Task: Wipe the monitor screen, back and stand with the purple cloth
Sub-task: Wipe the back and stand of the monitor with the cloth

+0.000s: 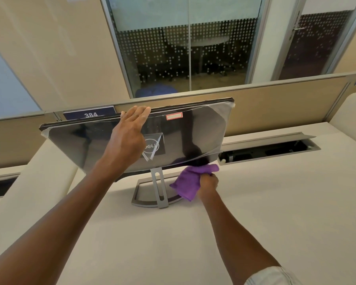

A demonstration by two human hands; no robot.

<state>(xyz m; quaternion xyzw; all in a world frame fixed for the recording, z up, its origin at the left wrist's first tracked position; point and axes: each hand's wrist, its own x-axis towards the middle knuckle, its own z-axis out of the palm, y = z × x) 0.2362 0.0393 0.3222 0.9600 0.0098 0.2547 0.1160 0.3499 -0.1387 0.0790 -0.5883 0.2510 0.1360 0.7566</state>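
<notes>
I see one pale surface (pixel 255 202) filling the lower frame, and on it one monitor (pixel 115 145), centre frame, with its glossy back facing me and tipped toward the camera, thin plastic film loose at its corners. I judge the back-and-stand step is in hand, with the work now along the lower edge of the back, right of centre. My left hand (pixel 130 132) lies flat with straight fingers over the top edge, steadying the panel. Below it stands one grey stand (pixel 159 188), its open frame base resting on the surface. My right hand (pixel 208 183) is curled around the one purple cloth (pixel 188 182), bunched and held just beside the stand's neck, touching the monitor's lower edge. Next I would need to draw the cloth down onto the stand while keeping the panel braced.
</notes>
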